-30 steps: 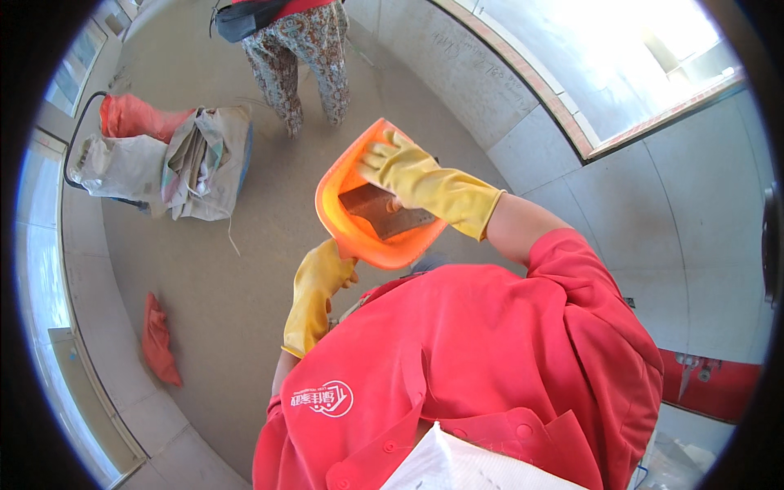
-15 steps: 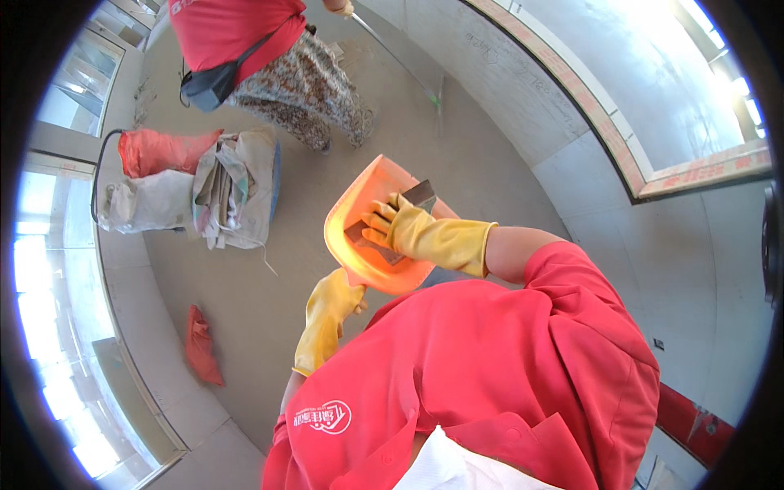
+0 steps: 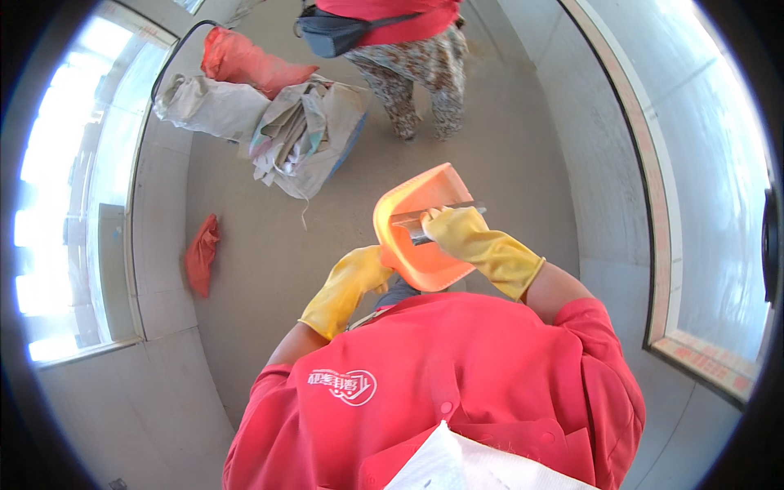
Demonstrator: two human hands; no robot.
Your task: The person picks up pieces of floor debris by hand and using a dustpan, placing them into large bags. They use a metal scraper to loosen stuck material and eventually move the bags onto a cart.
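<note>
From the head view, both hands wear yellow rubber gloves and meet at an orange dustpan (image 3: pixel 425 237) held up in front of the chest. The left hand (image 3: pixel 355 282) is closed around the pan's lower end, just below and to the left of its bowl. The right hand (image 3: pixel 457 233) sits at the pan's open face, fingers curled tight on a flat metal scraper (image 3: pixel 437 216) whose blade lies across the inside of the bowl, its tip poking out just past the glove on the far side. The two hands are near each other, with only the pan between them (the handle itself is hidden by the left glove).

Beyond the hands, well apart on the concrete floor (image 3: pixel 506 147), stands another person (image 3: pixel 408 49) in patterned trousers. Off to the left of the left hand lie a heap of grey sacks (image 3: pixel 278 122), a red bag (image 3: pixel 241 61) and a red rag (image 3: pixel 200 253)
</note>
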